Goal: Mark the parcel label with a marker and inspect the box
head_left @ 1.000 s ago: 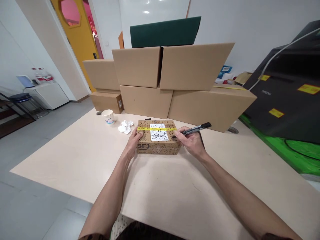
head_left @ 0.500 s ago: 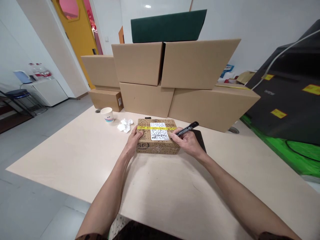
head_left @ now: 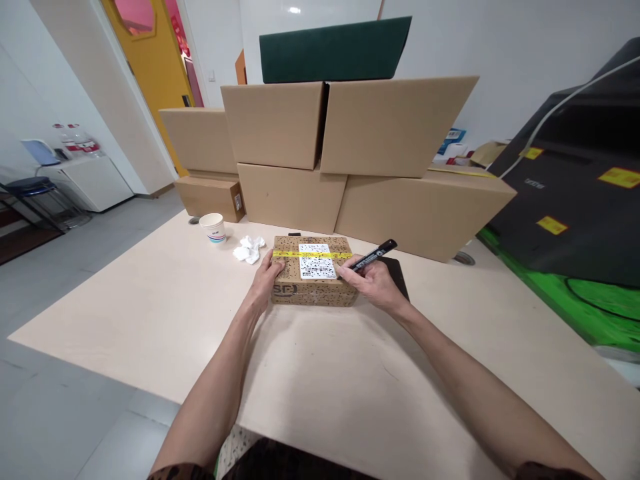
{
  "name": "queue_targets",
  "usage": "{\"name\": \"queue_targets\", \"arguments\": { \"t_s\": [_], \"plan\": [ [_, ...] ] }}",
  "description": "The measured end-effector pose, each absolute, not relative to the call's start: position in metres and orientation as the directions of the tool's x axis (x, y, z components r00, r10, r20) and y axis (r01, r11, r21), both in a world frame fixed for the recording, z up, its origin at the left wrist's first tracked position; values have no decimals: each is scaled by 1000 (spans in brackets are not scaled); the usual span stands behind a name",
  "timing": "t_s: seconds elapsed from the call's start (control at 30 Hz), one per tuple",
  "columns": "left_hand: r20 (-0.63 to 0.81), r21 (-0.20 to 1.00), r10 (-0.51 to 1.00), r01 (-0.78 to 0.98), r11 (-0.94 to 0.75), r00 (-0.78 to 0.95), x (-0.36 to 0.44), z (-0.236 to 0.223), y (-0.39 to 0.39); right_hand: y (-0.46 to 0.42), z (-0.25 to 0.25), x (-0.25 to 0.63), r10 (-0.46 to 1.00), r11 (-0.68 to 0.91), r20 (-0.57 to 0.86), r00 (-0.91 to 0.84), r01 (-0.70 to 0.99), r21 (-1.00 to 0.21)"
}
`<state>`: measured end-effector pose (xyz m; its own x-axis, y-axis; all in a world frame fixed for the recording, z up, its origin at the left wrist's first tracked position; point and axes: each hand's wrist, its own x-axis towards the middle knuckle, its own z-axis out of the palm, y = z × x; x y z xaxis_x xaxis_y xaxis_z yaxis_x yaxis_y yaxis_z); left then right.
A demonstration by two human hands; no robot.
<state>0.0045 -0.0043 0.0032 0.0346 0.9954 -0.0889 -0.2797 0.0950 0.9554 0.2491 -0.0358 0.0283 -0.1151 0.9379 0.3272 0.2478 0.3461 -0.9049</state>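
Observation:
A small cardboard box (head_left: 315, 294) lies on the table in front of me, speckled all over with dark marks. Yellow tape (head_left: 287, 254) runs across its top, and a white label (head_left: 318, 262), also speckled, is stuck there. My left hand (head_left: 265, 279) grips the box's left side, thumb on top. In my right hand (head_left: 374, 283) a black marker pen (head_left: 375, 253) is pinched, its back end pointing up and right. The pen's tip end is close to the label's right edge; contact is hard to make out. A flat dark object (head_left: 399, 279) lies partly hidden behind my right hand.
Several large cardboard boxes (head_left: 293, 197) are stacked at the back, topped by a dark green box (head_left: 333, 50). A paper cup (head_left: 213, 230) and crumpled white tissue (head_left: 249, 249) stand left of the small box. A big black case (head_left: 565, 180) is at the right.
My view has shifted slightly. The pen end near the label has moved a little left and down over it; my left hand keeps its hold on the box.

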Motion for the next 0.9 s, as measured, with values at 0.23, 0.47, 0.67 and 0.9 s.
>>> {"name": "queue_targets", "arguments": {
  "t_s": [0.23, 0.47, 0.67, 0.9],
  "plan": [
    [-100, 960, 995, -261, 99, 9, 6, 7, -6, -36, 28, 251, 940, 341, 325, -109, 216, -915],
    [-97, 965, 995, -244, 98, 15, 7, 8, -6, -34, 23, 253, 929, 369, 360, -82, 242, -897],
    [-98, 961, 995, -258, 95, 1, 6, 3, -4, -32, 24, 257, 933, 357, 359, -36, 231, -905],
    [-75, 964, 997, -254, 77, 19, 4, 2, -3, -27, 17, 262, 944, 329, 330, -7, 93, -940]
  ]
}}
